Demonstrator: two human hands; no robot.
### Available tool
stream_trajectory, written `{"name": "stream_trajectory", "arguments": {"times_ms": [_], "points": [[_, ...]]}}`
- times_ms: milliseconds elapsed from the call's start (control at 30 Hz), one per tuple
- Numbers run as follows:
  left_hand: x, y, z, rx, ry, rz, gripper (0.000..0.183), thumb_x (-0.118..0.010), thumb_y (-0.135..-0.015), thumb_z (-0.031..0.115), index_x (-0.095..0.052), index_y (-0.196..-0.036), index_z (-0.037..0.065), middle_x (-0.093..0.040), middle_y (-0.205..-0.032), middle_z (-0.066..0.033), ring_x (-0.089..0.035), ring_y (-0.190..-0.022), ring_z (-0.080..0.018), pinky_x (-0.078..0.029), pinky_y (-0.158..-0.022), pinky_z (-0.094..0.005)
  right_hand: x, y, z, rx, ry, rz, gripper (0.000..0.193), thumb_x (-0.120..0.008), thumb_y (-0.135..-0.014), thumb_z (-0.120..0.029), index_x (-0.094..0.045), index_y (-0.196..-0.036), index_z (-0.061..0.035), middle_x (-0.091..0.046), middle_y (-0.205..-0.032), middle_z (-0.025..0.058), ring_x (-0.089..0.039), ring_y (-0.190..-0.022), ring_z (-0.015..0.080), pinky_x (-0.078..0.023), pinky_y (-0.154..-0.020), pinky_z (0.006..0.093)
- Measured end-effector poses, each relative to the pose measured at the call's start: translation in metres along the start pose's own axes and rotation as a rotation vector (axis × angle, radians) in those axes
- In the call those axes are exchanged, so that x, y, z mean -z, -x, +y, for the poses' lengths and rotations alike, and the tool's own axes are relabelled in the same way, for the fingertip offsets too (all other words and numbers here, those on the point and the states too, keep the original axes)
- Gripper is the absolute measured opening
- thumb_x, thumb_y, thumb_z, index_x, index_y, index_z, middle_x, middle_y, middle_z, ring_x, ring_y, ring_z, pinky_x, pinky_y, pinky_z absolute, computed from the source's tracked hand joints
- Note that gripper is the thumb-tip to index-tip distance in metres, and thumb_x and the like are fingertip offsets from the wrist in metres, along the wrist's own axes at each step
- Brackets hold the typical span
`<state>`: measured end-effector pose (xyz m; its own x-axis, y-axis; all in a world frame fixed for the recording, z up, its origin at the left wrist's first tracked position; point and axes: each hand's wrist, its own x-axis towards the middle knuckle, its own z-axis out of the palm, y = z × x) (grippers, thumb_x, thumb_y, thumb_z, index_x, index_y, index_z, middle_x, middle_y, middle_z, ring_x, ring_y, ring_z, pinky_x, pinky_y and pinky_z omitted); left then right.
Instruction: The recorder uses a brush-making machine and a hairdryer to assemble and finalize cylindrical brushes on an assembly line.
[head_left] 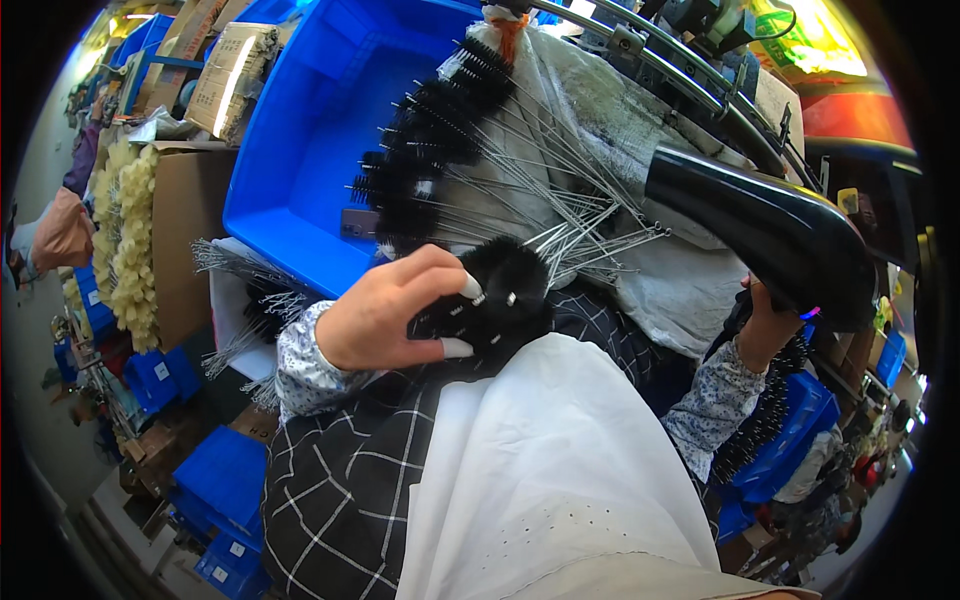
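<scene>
The left hand touched black brushes, fingers apart; slack contact could spill them; whether the right hand gripped, I couldn't tell.

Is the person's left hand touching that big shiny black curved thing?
Apart: the head view shows wire stems and pale cloth between the left hand and the black curved thing.

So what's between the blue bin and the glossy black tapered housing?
Head view: fanned black-bristled wire brushes, bristles toward the blue bin, bare stems toward the glossy black housing, with a grimy grey-white sheet behind.
</scene>
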<state>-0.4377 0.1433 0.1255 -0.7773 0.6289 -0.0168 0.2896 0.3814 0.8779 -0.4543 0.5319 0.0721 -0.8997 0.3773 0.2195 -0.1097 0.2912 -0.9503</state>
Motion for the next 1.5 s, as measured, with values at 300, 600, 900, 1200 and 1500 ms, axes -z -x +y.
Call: {"name": "stream_trajectory", "arguments": {"times_ms": [300,600,900,1200,1500], "points": [[0.023,-0.005,-0.061,0.447,0.397,0.314,0.023,-0.054,-0.080,0.014,-0.048,-0.098,0.002,-0.055,-0.072,-0.0054,-0.053,-0.066,-0.0106,-0.043,-0.059,-0.0227,-0.003,-0.006,0.009,0.158,0.145,-0.009,0.047,-0.065,-0.065,0.004,-0.042,-0.106,0.0036,-0.057,-0.082,0.0120,-0.057,-0.063,0.0181,-0.049,-0.056,0.0266],[0.054,-0.037,-0.137,0.516,0.135,0.296,0.021,-0.053,-0.076,0.001,-0.048,-0.096,0.003,-0.057,-0.078,-0.0050,-0.053,-0.073,-0.0095,-0.043,-0.066,-0.0230,0.010,-0.004,0.024,0.086,0.421,-0.083,0.076,-0.075,-0.060,-0.020,-0.032,-0.120,-0.0014,-0.044,-0.116,0.0121,-0.046,-0.104,0.0243,-0.036,-0.091,0.0328],[0.068,-0.054,-0.122,0.096,-0.106,0.587,0.013,-0.055,-0.078,0.005,-0.051,-0.091,0.007,-0.051,-0.068,0.0013,-0.044,-0.062,-0.0054,-0.037,-0.057,-0.0182,0.031,-0.004,0.037,0.046,0.469,-0.062,0.075,-0.073,-0.063,-0.025,-0.031,-0.121,-0.0018,-0.042,-0.119,0.0112,-0.044,-0.107,0.0232,-0.033,-0.093,0.0326],[0.082,-0.047,-0.187,0.637,-0.111,0.536,0.054,-0.048,-0.082,0.042,-0.036,-0.113,0.001,-0.053,-0.093,-0.0113,-0.050,-0.087,-0.0153,-0.039,-0.077,-0.0256,0.018,-0.002,0.023,0.212,0.380,-0.030,0.048,-0.067,-0.066,-0.002,-0.043,-0.108,0.0015,-0.057,-0.088,0.0122,-0.057,-0.068,0.0188,-0.049,-0.061,0.0279],[0.015,-0.026,-0.033,0.098,-0.139,0.311,0.035,-0.066,-0.069,0.018,-0.050,-0.097,0.003,-0.054,-0.093,-0.0101,-0.053,-0.087,-0.0221,-0.040,-0.079,-0.0296,0.023,-0.001,0.014,0.448,0.774,-0.162,0.054,-0.068,-0.065,-0.005,-0.041,-0.111,0.0008,-0.055,-0.095,0.0121,-0.056,-0.077,0.0203,-0.048,-0.068,0.0290]]}}
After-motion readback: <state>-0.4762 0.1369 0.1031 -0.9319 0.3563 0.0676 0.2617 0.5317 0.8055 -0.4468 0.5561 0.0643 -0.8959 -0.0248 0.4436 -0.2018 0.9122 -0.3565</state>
